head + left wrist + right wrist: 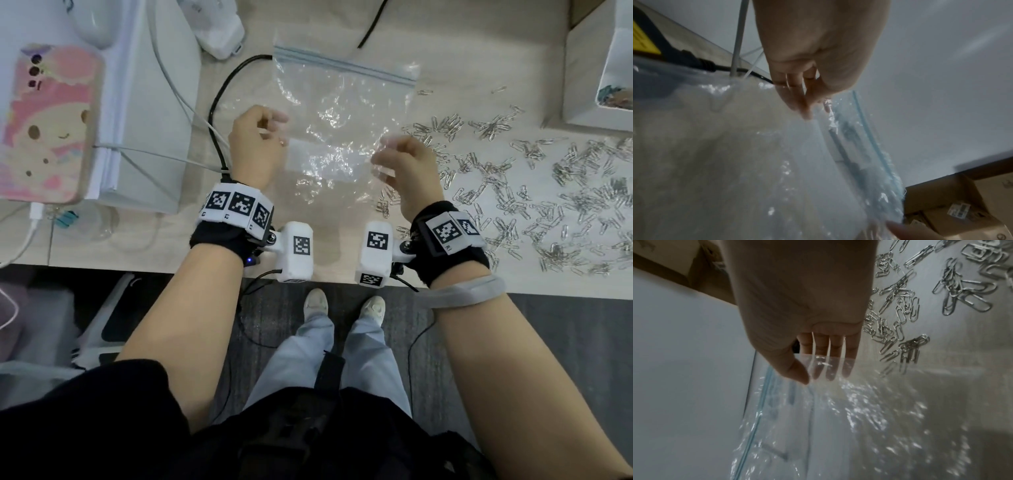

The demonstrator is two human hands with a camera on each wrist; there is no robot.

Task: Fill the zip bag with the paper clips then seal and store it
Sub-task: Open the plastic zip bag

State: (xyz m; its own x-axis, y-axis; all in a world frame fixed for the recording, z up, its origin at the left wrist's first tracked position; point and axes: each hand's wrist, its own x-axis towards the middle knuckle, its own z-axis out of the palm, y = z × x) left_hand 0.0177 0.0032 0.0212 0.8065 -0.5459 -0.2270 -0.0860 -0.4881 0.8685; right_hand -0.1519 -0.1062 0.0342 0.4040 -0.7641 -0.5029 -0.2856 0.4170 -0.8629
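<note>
A clear zip bag (339, 116) with a pale blue zip strip (342, 66) at its far end hangs lifted over the light wooden table. My left hand (274, 128) pinches the bag's left side, and in the left wrist view the left hand (803, 105) has thumb and fingers closed on the plastic of the bag (756, 162). My right hand (385, 152) pinches the right side; in the right wrist view the right hand (813, 371) has its fingers behind the film of the bag (859, 418) and its thumb in front. Several silver paper clips (548, 192) lie scattered on the right, and the paper clips (900, 305) also lie beside the right hand.
A phone in a pink case (48, 123) lies on a white stack (147, 102) at the left. A black cable (219, 102) runs beside the bag. A white box (616, 68) stands at the back right. The table edge (342, 279) is near my wrists.
</note>
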